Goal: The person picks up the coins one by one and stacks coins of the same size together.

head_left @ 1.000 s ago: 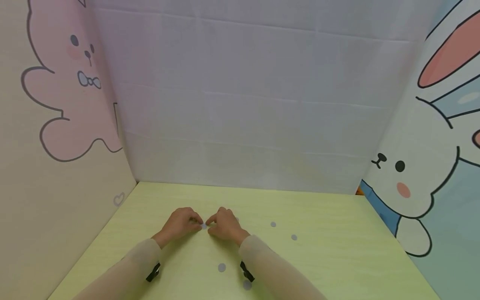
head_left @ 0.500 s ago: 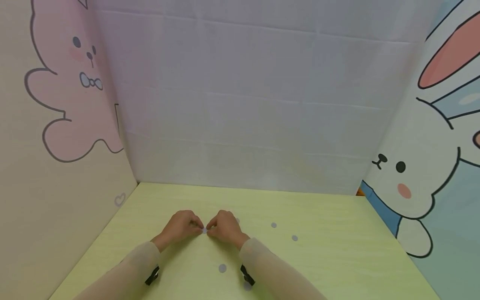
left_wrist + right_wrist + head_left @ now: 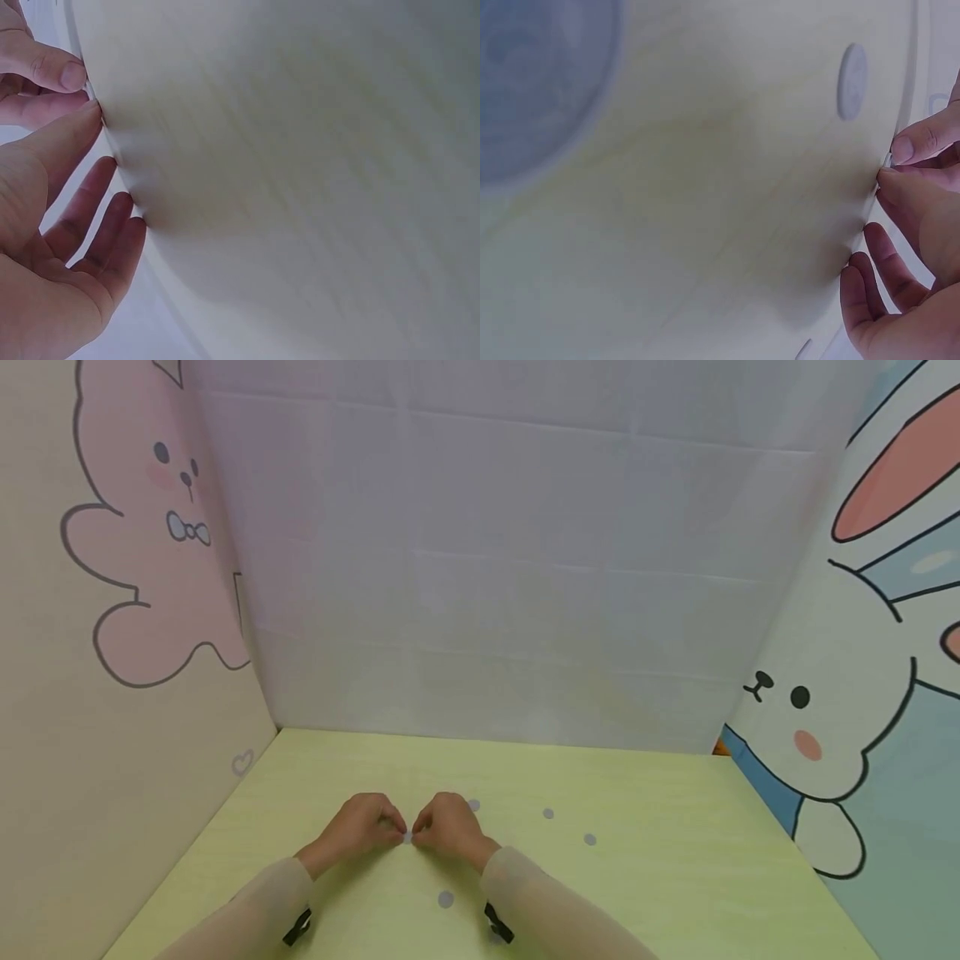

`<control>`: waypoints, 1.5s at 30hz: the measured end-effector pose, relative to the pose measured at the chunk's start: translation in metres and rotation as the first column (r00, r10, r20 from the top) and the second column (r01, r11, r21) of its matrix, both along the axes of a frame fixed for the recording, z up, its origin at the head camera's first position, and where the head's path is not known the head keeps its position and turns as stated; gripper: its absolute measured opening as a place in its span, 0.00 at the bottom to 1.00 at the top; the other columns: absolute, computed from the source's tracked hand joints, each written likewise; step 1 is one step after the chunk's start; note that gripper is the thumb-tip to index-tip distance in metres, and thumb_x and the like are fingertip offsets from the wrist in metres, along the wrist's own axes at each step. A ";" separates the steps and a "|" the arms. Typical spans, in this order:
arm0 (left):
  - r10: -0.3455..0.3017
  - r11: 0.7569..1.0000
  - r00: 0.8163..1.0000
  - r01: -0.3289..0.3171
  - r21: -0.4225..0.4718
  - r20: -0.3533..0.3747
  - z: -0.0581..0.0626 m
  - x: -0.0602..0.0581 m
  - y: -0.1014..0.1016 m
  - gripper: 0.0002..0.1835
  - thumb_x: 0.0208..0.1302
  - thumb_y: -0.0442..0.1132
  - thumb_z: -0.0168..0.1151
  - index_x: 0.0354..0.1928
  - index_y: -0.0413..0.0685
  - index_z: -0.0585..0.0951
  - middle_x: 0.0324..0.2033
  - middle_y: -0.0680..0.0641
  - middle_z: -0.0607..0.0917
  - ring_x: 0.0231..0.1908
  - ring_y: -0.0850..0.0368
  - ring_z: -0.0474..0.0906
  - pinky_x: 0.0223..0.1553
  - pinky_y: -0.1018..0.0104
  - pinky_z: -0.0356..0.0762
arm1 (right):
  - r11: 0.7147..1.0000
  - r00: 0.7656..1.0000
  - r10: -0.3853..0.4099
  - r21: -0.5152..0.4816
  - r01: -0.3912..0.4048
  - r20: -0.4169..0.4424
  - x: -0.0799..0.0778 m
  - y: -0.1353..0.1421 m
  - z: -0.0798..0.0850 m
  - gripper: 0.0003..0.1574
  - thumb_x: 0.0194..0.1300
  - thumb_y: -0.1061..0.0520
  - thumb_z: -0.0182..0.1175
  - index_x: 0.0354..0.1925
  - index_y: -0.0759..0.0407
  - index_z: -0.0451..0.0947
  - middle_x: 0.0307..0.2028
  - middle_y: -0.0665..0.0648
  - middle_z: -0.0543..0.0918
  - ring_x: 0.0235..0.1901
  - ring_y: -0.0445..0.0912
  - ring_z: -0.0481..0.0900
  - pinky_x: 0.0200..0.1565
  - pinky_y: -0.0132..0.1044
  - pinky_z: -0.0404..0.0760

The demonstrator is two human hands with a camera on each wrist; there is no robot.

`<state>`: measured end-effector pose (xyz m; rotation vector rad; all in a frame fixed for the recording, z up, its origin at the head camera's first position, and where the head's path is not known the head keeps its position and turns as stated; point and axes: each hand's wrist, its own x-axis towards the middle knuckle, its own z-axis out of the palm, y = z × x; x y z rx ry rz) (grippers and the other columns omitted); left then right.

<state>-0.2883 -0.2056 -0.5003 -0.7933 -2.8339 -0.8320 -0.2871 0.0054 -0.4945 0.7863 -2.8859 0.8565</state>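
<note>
"How far along was it?"
"Partway at most, I'd judge. One grey disc (image 3: 408, 837) was in work, between the left hand (image 3: 362, 827) and right hand (image 3: 452, 828); resting on the pale green table (image 3: 675, 877) or lifted, couldn't tell."
"What was left?"
"Four more plainly lay flat, scattered: the back disc (image 3: 474, 806) just beside the right hand, the middle disc (image 3: 548, 813) and outer disc (image 3: 590, 839) farther right, the front disc (image 3: 446, 899) nearer the wearer. None gathered."
"Hands?"
"Facing each other, almost touching. Each had thumb and forefinger pinched on the grey disc from its own side, other fingers bent, tips down by the tabletop. Left sleeve (image 3: 243, 910) and right sleeve (image 3: 555, 902) angled inward."
</note>
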 end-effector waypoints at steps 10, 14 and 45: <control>-0.029 1.000 0.999 0.029 -0.006 -0.020 0.001 0.013 -0.001 0.06 0.57 0.37 0.83 0.30 0.58 0.93 0.31 0.64 0.88 0.36 0.64 0.82 0.42 0.64 0.79 | 1.000 1.000 0.007 -0.017 -0.007 0.014 0.013 -0.002 0.002 0.04 0.59 0.57 0.80 0.28 0.51 0.94 0.30 0.44 0.92 0.35 0.35 0.82 0.42 0.28 0.78; -0.020 1.000 1.000 0.020 0.008 -0.013 0.003 0.019 0.000 0.06 0.57 0.37 0.82 0.30 0.57 0.93 0.31 0.64 0.88 0.36 0.64 0.82 0.41 0.65 0.79 | 1.000 1.000 0.019 -0.024 -0.018 0.014 0.015 -0.002 0.000 0.04 0.60 0.58 0.79 0.29 0.52 0.94 0.30 0.44 0.92 0.34 0.34 0.81 0.39 0.26 0.77; 0.021 1.000 1.000 -0.022 0.006 0.011 0.003 0.047 0.000 0.08 0.54 0.37 0.83 0.28 0.62 0.92 0.29 0.66 0.87 0.34 0.66 0.82 0.39 0.67 0.79 | 0.998 0.999 0.038 -0.044 -0.039 -0.020 0.040 -0.002 0.003 0.05 0.54 0.59 0.81 0.26 0.50 0.93 0.32 0.45 0.92 0.31 0.34 0.77 0.38 0.26 0.75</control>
